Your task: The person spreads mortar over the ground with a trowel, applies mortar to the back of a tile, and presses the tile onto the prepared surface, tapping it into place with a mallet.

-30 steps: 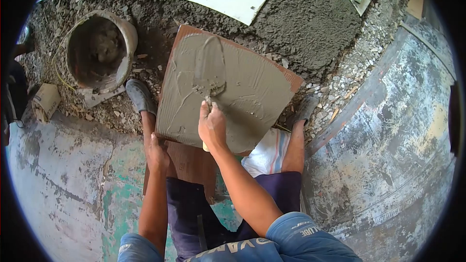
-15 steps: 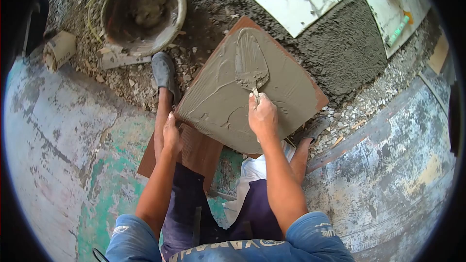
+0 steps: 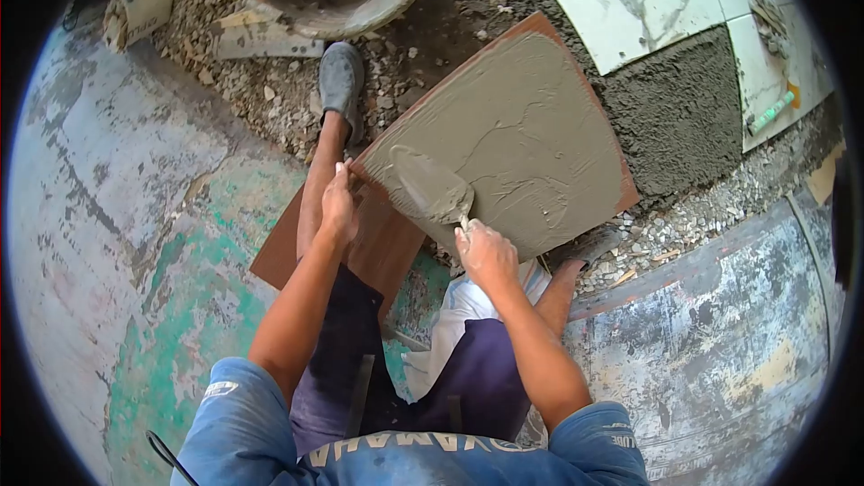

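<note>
A square tile (image 3: 531, 139) with a reddish-brown edge is covered in grey mortar and lies tilted in front of me. My right hand (image 3: 487, 255) is closed round the handle of a trowel (image 3: 430, 187), whose blade rests on the mortar near the tile's left side. My left hand (image 3: 339, 207) is at the tile's left corner, fingers against its edge. Beneath that hand a brown wood-look board (image 3: 382, 261) lies partly under my leg.
A bucket (image 3: 396, 9) with mortar inside stands at the top. White marbled tiles (image 3: 621, 0) lie at the upper right beside rough wet mortar (image 3: 679, 117). A green marker-like tube (image 3: 771, 113) rests on one tile. Rubble and a paper-wrapped roll (image 3: 139, 11) are at the upper left.
The trowel has moved from the tile's upper middle to its left side, with my right hand behind it. The view has shifted, and the bucket appears higher and further right.
</note>
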The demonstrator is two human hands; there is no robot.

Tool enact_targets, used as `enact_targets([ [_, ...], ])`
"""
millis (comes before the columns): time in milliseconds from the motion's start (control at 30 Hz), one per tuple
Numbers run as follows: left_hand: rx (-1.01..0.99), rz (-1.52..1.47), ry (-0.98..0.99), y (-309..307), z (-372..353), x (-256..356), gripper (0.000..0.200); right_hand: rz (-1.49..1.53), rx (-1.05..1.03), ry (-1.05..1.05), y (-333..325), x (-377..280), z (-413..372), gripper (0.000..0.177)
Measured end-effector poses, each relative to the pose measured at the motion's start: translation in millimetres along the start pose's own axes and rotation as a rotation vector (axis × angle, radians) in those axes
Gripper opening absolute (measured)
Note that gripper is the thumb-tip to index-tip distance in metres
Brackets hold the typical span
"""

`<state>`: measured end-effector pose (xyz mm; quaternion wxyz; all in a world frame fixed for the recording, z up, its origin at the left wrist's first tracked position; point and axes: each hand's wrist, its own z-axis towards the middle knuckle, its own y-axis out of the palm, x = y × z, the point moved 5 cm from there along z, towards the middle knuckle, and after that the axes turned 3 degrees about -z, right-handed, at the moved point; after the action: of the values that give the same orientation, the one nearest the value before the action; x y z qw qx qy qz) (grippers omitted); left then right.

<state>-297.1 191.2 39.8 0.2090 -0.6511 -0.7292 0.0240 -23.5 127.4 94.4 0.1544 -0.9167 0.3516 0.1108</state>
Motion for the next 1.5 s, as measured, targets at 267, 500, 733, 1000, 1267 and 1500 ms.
enact_targets([
  [267, -0.038, -0.119, -0.004, 0.8, 6.7, -4.1, 0.05, -0.238, -0.057, -0.132, 14.8, 18.4, -10.9, 0.034],
  [500, -0.012, -0.063, 0.017, 4.0, 2.8, -5.6, 0.049, -0.591, -0.133, -0.219, -6.7, 101.6, -26.9, 0.03],
  [733, 0.017, -0.076, 0.05, 5.6, 3.7, -7.1, 0.05, -0.837, -0.29, -0.236, -13.2, 144.2, -37.6, 0.027],
  [1000, -0.017, -0.05, 0.06, 9.5, -1.4, -2.2, 0.052, -0.861, -0.171, -0.305, -18.4, 161.8, -40.3, 0.023],
  [1267, -0.034, -0.044, 0.095, 9.7, -0.2, -1.3, 0.05, -0.835, 0.26, -0.384, -73.6, 87.6, -6.1, 0.021],
  [1500, -0.074, -0.029, 0.044, 2.1, 10.0, -9.7, 0.059, -0.471, 0.467, -0.096, -97.7, 71.5, -5.9, 0.024],
])
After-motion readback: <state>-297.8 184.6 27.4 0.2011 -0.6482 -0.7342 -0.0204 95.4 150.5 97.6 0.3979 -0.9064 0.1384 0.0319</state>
